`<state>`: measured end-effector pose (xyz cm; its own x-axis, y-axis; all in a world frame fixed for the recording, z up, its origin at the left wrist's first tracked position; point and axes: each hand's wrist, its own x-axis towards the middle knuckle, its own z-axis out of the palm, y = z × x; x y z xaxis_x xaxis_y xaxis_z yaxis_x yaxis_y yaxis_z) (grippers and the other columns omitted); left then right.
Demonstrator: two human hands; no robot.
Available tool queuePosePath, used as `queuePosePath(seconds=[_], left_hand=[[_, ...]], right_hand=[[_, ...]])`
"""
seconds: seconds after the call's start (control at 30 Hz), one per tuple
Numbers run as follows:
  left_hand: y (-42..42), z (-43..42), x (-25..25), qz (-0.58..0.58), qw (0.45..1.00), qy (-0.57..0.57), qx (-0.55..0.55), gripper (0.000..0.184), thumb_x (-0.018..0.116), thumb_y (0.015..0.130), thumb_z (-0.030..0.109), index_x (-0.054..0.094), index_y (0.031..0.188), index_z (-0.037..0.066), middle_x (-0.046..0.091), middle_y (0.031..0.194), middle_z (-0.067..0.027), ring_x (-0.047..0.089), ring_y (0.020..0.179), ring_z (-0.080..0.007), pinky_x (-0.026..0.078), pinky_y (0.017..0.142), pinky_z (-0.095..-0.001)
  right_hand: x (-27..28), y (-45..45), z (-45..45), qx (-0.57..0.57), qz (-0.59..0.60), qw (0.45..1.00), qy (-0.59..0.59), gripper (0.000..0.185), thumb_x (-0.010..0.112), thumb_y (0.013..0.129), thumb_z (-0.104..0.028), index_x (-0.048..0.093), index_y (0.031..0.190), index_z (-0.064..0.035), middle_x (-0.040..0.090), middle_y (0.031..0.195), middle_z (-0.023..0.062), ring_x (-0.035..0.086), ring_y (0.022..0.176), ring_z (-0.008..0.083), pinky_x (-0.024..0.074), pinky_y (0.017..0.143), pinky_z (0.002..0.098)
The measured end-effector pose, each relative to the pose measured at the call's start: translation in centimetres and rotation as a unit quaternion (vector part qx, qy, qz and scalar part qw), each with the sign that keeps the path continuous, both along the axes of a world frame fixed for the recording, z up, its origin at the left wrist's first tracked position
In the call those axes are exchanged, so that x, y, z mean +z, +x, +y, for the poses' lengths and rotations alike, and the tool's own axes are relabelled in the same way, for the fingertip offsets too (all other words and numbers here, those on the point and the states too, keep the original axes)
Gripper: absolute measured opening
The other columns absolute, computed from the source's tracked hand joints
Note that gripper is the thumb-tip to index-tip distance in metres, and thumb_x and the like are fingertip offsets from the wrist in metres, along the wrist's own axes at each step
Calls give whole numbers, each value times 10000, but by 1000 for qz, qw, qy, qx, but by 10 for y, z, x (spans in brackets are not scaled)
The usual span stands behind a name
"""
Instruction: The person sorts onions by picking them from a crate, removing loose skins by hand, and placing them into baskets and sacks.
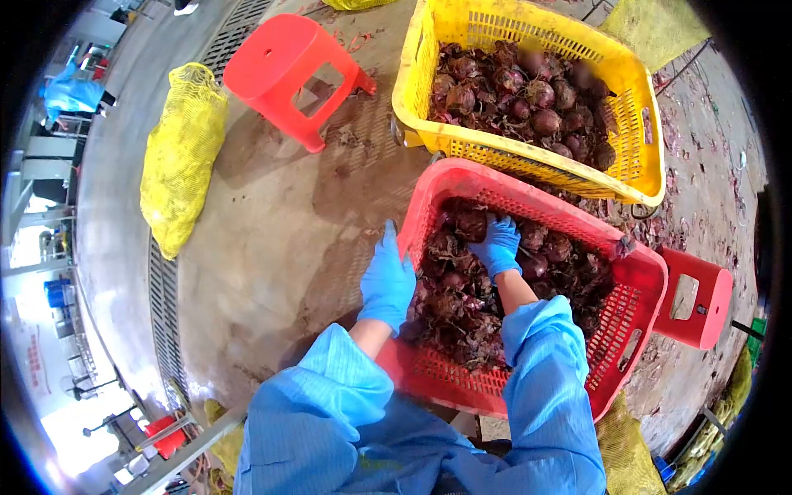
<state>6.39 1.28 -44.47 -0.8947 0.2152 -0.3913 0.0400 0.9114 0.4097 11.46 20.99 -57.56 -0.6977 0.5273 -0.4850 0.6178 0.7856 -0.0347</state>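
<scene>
Red rectangular plastic crate [470, 177]: around right fingers [505, 231]
Round purple onions [535, 266]: in it, under them
Yellow rectangular plastic crate [528, 165]: beyond them
Long yellow mesh sack [186, 157]: left of them

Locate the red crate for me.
The red crate sits right of centre in the head view, below the yellow crate, the right hand on its onions.

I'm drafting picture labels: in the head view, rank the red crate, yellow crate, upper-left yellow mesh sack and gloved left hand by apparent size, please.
1. Red crate and yellow crate: too alike to rank
2. Yellow mesh sack
3. Gloved left hand
</scene>
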Motion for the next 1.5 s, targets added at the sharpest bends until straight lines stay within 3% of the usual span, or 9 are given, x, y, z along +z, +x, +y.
queuePosePath(seconds=[0.17,0.33,0.6,0.73,0.87,0.93,1.2,1.3,1.5], left_hand=[[2,0,-1,2,1000,-2,-8,595,492,854,240,243,1377,106,440,1274,-211,503,1078,-381,437,855,-443],[1,1,0,2,1000,-6,2,608,505,842,230,245,1378,108,451,1270,-193,516,1053,-377,441,848,-441],[2,-2,-6,59,998,19,-28,669,540,801,182,221,1388,129,489,1182,-219,576,928,-375,471,769,-456],[3,-2,-2,38,999,-25,-22,670,535,810,185,208,1392,129,483,1190,-224,580,925,-366,473,770,-446],[0,-2,-8,54,998,-2,-23,668,531,817,190,202,1393,117,476,1201,-225,575,930,-369,471,771,-448],[4,-2,-2,40,999,-8,-19,668,531,817,193,203,1393,112,473,1206,-222,573,933,-369,471,770,-449],[0,1,2,16,1000,11,8,590,502,848,221,260,1374,108,457,1259,-202,518,1055,-370,438,844,-451],[0,1,3,-1,1000,-12,5,590,507,843,220,267,1371,108,468,1248,-201,521,1053,-369,438,844,-451],[4,-2,1,32,998,45,0,608,519,824,201,266,1368,107,466,1232,-241,511,1053,-401,432,852,-455]], right_hand=[[-1,15,-22,5,91,994,-66,826,719,569,-477,433,1217,-53,539,1155,185,545,1042,305,423,875,414],[25,77,-59,-290,322,730,-529,785,785,600,-252,393,1218,34,544,1148,126,533,1041,217,412,917,351],[206,-8,92,-178,565,492,-638,487,477,906,-364,401,1285,-68,454,1291,101,453,1152,261,365,991,455],[221,29,94,-187,697,657,-218,278,514,894,-248,574,1075,-46,612,972,59,586,902,193,461,827,336],[87,87,76,-33,257,964,-57,304,658,754,-314,644,937,-72,644,844,111,623,843,265,500,760,380],[38,90,59,-58,-15,997,-39,482,702,681,-340,588,1096,-124,603,1006,176,613,863,314,505,746,403],[-56,121,66,-34,69,997,-31,755,741,621,-216,376,1275,-120,462,1209,193,561,995,308,492,795,400],[34,121,34,-169,418,793,-409,614,694,668,-77,422,1219,-44,471,1194,104,433,1127,192,330,991,299],[115,158,-19,-325,462,626,-538,684,610,762,-109,300,1370,-57,319,1397,62,267,1296,175,242,1042,294]])
